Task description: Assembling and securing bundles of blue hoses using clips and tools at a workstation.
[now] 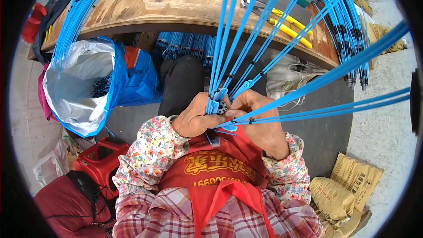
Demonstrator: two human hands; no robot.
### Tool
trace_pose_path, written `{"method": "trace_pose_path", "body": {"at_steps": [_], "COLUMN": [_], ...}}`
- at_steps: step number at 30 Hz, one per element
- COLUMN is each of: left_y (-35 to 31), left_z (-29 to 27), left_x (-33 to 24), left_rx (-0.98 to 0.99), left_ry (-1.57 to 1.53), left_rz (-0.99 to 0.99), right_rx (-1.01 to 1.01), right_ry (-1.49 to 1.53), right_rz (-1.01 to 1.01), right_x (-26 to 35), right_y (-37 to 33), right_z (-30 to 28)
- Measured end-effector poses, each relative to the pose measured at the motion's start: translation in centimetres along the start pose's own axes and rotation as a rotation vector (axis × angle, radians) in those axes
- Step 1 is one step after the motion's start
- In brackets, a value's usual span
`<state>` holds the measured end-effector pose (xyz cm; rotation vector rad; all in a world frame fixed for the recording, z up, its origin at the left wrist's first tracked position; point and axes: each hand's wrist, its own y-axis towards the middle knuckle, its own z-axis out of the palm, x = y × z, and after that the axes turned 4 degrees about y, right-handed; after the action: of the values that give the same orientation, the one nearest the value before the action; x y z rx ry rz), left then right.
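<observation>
My left hand (197,115) is closed around one side of a small dark notched ring (223,106) above my lap. Light blue plastic clips (214,106) sit round that ring, at the ends of long blue rods (238,26) that fan out away from me and to the right. On the ring's other side, my right hand (263,117) is closed with thumb and fingertips pinched at a rod's end; the exact piece between them is partly hidden. Another blue clip (229,128) hangs just below the right fingers. Small black sleeves join the rods partway along.
A curved wooden bench (154,0) stands ahead, bearing yellow-handled pliers (293,35) and blue rod bundles (90,4) (348,22). More bundles (185,42) lie beneath it. At left are a silver-lined blue sack (72,68) and a red plastic stool (99,161); at right, brown sacks (354,178).
</observation>
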<state>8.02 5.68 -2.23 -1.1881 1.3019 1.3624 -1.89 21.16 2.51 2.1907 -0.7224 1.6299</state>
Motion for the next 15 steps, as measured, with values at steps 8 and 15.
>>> {"method": "trace_pose_path", "body": {"at_steps": [8, 15], "left_y": [0.4, 1.0], "left_z": [0.9, 0.6], "left_x": [-0.5, 0.4], "left_rx": [-0.082, -0.424], "left_ry": [-0.223, -0.313], "left_rz": [-0.144, -0.067], "right_rx": [-0.274, -0.305], "right_ry": [-0.435, -0.356], "right_rz": [-0.498, -0.621], "right_x": [-1.0, 0.5], "right_y": [0.7, 2.6], "right_z": [1.2, 0.3]}}
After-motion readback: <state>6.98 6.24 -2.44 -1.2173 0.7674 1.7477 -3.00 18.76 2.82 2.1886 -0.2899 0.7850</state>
